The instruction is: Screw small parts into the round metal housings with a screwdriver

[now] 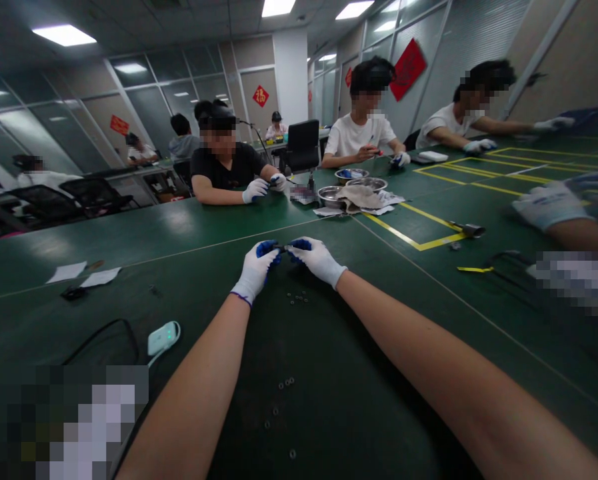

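My left hand [256, 270] and my right hand [316, 258] wear white gloves with blue fingertips. They meet above the green table [189, 240], fingers pinched together on a small dark part [283, 249] held between them. What the part is I cannot make out. Several tiny metal rings [297, 297] lie on the mat just below my hands, and more rings [285, 383] lie nearer to me between my forearms.
A small white device [163, 337] with a black cable lies at the left. Metal bowls [351, 187] and a cloth sit beyond yellow tape lines [419, 243]. Paper scraps [83, 273] lie far left. Other gloved people work across the table and at right.
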### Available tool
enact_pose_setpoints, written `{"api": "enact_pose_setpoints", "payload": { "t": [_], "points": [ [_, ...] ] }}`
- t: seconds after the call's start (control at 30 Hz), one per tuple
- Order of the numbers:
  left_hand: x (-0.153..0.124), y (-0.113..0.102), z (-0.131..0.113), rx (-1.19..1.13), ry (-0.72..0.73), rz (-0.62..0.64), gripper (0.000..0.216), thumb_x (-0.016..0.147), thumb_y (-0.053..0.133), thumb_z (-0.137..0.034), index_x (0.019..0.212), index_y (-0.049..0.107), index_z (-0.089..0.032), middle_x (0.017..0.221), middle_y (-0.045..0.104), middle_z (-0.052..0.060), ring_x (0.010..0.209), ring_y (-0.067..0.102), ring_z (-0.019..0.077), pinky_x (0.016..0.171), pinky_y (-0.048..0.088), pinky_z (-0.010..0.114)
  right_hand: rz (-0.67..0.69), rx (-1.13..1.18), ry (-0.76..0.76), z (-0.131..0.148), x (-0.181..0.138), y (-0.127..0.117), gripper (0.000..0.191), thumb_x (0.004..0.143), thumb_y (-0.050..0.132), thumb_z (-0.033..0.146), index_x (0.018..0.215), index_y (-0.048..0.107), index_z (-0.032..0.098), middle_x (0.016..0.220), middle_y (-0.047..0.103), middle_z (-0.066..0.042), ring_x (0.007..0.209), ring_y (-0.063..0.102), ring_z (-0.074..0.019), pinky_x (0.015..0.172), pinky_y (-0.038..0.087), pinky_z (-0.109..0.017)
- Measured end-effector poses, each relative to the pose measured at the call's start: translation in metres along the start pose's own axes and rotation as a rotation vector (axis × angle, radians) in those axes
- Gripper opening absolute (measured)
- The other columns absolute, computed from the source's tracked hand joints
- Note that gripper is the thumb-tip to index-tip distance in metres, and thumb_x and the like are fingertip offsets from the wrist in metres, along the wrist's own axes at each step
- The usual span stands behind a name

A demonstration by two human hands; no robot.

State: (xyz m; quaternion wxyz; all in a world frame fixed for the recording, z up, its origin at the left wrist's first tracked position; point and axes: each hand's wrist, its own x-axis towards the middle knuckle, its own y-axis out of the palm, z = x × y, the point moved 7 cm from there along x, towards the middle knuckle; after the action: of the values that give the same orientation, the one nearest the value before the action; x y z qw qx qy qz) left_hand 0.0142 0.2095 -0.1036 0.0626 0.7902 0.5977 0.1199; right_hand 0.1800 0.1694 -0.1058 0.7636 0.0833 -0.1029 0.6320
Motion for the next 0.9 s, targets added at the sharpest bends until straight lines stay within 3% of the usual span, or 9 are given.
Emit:
{"api": "enact_pose_setpoints", "payload": {
  "t": [0.2, 0.33, 0.5, 0.7, 0.83, 0.9],
  "points": [
    [-0.001, 0.0, -0.002, -0.023, 0.002, 0.019, 0.036, 0.066, 0.087, -0.016, 0.099, 0.073, -0.016, 0.103, 0.075, 0.009, 0.095, 0.071, 0.0224, 0.087, 0.059, 0.037, 0.002, -0.145, -0.005, -0.001, -0.001, 0.0, 0.049, 0.081, 0.069, 0.069, 0.076, 0.066, 0.02, 0.068, 0.065, 0.0, 0.064, 0.061, -0.0168, 0.065, 0.053, -0.032],
    [0.0, 0.0, 0.0, -0.041, -0.017, 0.039, 0.038, 0.064, 0.087, -0.016, 0.1, 0.073, -0.016, 0.103, 0.076, 0.008, 0.094, 0.071, 0.0222, 0.086, 0.058, 0.037, -0.027, -0.279, -0.015, 0.003, -0.003, 0.0, 0.05, 0.089, 0.059, 0.069, 0.073, 0.063, 0.021, 0.065, 0.061, 0.001, 0.066, 0.06, -0.0178, 0.068, 0.051, -0.031],
    [0.001, -0.001, 0.0, -0.06, -0.016, 0.022, 0.039, 0.063, 0.087, -0.015, 0.1, 0.073, -0.015, 0.099, 0.076, 0.008, 0.092, 0.071, 0.0208, 0.084, 0.058, 0.035, -0.031, -0.222, -0.105, 0.014, -0.006, 0.0, 0.038, 0.079, 0.076, 0.054, 0.096, 0.07, 0.021, 0.084, 0.071, -0.001, 0.078, 0.065, -0.0184, 0.077, 0.053, -0.032],
    [-0.001, 0.0, -0.001, -0.05, -0.032, 0.021, 0.038, 0.063, 0.087, -0.016, 0.098, 0.074, -0.015, 0.1, 0.076, 0.008, 0.09, 0.071, 0.0204, 0.079, 0.057, 0.032, -0.03, -0.332, -0.076, 0.014, -0.007, 0.0, 0.047, 0.089, 0.061, 0.064, 0.071, 0.066, 0.021, 0.065, 0.064, 0.0, 0.069, 0.061, -0.0184, 0.071, 0.05, -0.032],
    [-0.003, 0.001, -0.004, -0.062, -0.023, 0.022, 0.039, 0.062, 0.088, -0.016, 0.098, 0.074, -0.015, 0.097, 0.076, 0.007, 0.088, 0.071, 0.0187, 0.079, 0.057, 0.031, -0.061, -0.255, -0.107, 0.015, -0.006, -0.001, 0.033, 0.081, 0.073, 0.051, 0.095, 0.071, 0.021, 0.084, 0.072, -0.002, 0.077, 0.064, -0.018, 0.078, 0.053, -0.033],
    [-0.004, 0.001, -0.005, -0.057, -0.019, 0.025, 0.038, 0.062, 0.088, -0.016, 0.098, 0.074, -0.015, 0.095, 0.076, 0.006, 0.086, 0.071, 0.0179, 0.079, 0.057, 0.03, -0.038, -0.254, -0.09, 0.013, -0.005, 0.0, 0.032, 0.08, 0.074, 0.048, 0.095, 0.071, 0.02, 0.082, 0.071, -0.002, 0.074, 0.064, -0.0177, 0.076, 0.052, -0.033]
  ]
}}
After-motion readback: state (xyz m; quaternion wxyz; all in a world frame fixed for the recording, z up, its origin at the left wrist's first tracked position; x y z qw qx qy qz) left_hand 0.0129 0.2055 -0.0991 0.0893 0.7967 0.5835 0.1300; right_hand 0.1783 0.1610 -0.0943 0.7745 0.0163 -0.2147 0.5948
